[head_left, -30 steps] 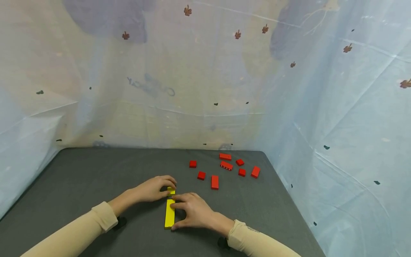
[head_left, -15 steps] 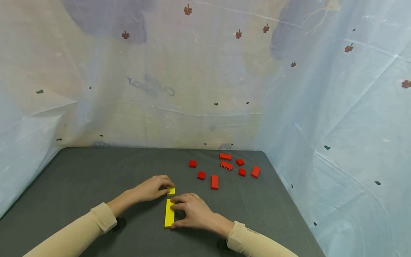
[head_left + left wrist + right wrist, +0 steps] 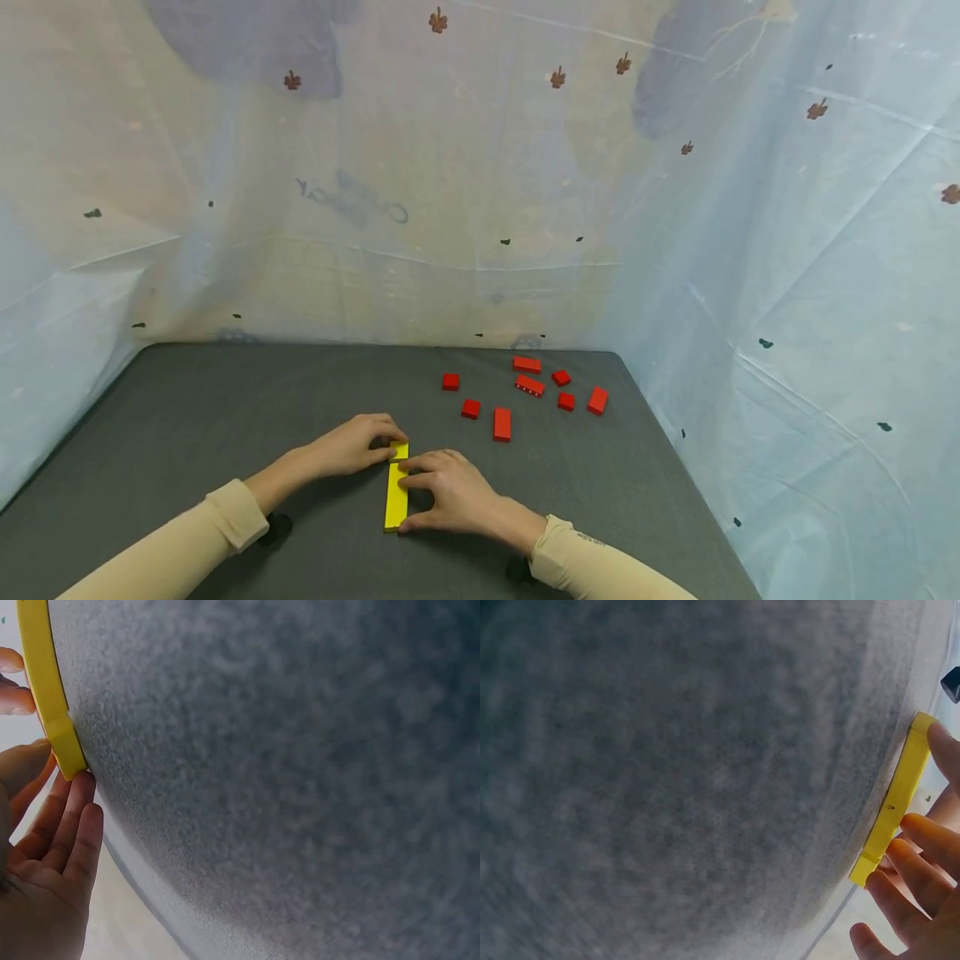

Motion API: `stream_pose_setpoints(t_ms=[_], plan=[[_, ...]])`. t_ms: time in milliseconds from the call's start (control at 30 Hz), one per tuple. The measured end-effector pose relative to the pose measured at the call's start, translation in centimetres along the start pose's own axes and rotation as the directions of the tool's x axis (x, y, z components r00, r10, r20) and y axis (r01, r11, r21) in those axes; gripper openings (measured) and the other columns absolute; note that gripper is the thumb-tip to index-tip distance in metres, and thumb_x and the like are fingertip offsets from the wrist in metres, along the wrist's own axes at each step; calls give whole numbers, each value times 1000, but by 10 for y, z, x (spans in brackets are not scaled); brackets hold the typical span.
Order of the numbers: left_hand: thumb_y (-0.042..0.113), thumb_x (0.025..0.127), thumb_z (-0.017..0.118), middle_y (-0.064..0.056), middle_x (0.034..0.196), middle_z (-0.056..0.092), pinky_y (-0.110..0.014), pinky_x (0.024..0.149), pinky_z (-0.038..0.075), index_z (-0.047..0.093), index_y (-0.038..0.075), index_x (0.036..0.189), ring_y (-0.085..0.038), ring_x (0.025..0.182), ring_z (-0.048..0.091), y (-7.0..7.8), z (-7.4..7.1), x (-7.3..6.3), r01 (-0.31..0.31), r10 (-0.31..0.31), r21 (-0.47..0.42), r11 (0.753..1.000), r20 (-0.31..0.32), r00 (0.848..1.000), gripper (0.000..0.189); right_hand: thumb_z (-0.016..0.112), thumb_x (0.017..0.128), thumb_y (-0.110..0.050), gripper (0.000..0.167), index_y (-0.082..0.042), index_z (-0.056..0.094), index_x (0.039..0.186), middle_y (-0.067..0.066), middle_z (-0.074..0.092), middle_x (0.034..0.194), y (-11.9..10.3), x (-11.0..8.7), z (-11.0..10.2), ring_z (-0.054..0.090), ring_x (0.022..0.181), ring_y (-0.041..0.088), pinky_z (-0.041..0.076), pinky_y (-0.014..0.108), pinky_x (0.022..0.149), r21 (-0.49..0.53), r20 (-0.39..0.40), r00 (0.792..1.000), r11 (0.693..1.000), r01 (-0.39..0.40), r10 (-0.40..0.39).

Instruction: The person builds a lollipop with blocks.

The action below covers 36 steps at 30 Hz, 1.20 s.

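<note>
Lining up two yellow blocks end to end seemed to be the step in hand. At the lower middle of the head view, the left hand (image 3: 360,443) pinched the short yellow block (image 3: 401,451), while the right hand (image 3: 459,497) held the long yellow block (image 3: 393,502), thumb at its near end. Their facing ends met or nearly met on the desk (image 3: 225,400); red blocks (image 3: 502,424) lay farther up and right. The next move probably called for gentle, straight pressure, keeping the edges flush.

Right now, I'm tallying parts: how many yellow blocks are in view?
2, end to end: the short block, farther, at the left hand; the long block, nearer, at the right hand.
</note>
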State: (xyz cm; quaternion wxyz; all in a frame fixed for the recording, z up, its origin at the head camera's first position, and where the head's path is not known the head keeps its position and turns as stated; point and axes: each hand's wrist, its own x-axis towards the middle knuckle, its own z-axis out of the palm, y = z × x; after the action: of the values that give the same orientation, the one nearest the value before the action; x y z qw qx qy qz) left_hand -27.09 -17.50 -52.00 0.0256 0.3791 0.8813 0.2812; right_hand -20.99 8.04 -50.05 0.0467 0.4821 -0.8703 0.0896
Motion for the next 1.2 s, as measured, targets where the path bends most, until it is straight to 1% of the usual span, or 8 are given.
stream_pose_setpoints(t_ms=[500, 667, 867, 967, 1100, 1200], plan=[[15, 99, 73, 4, 112, 69, -31, 81, 57, 76, 15, 122, -10, 97, 64, 8, 2, -4, -3, 3, -1, 1000, -8, 1000, 23, 77, 87, -61, 60, -22, 74, 133, -5, 62, 145, 0, -1, -2, 57, 132, 14, 45, 40, 112, 1, 17, 1000, 1000, -7, 7], [15, 99, 73, 4, 113, 69, -32, 82, 57, 76, 14, 122, -11, 98, 65, 9, 3, -5, 0, 0, 0, 1000, -11, 1000, 23, 77, 87, -61, 60, -22, 74, 133, -5, 62, 144, 0, -2, -1, 57, 131, 13, 45, 40, 111, -1, 11, 1000, 1000, -1, 1], [15, 99, 73, 4, 113, 69, -32, 81, 57, 76, 15, 122, -11, 97, 64, 9, 4, -7, 6, -6, -3, 1000, -19, 1000, 23, 76, 88, -61, 60, -23, 73, 134, -5, 62, 145, 0, -1, 0, 57, 132, 13, 45, 40, 112, -6, 9, 1000, 1000, 0, 0], [16, 100, 72, 3, 116, 67, -33, 82, 57, 75, 14, 123, -13, 99, 64, 10, 4, -8, 9, -9, -4, 1000, -28, 1000, 24, 75, 89, -61, 59, -23, 73, 134, -5, 61, 146, 1, -2, 0, 56, 132, 14, 45, 41, 112, 7, 12, 1000, 1000, -1, 1], [19, 101, 71, 2, 123, 64, -35, 85, 57, 72, 14, 127, -15, 103, 65, 16, 5, -13, 53, -53, 0, 999, -48, 997, 27, 74, 92, -58, 57, -22, 71, 136, -4, 60, 148, 3, -4, -5, 56, 133, 15, 44, 42, 112, 54, 2, 1000, 998, -24, 24], [22, 100, 72, 0, 128, 62, -39, 89, 58, 69, 13, 128, -18, 109, 65, 24, 7, -18, 97, -94, 29, 995, -82, 992, 29, 72, 95, -53, 56, -20, 69, 140, -2, 59, 150, 7, -9, -11, 56, 134, 16, 44, 43, 113, 103, -20, 997, 992, -72, 75]])
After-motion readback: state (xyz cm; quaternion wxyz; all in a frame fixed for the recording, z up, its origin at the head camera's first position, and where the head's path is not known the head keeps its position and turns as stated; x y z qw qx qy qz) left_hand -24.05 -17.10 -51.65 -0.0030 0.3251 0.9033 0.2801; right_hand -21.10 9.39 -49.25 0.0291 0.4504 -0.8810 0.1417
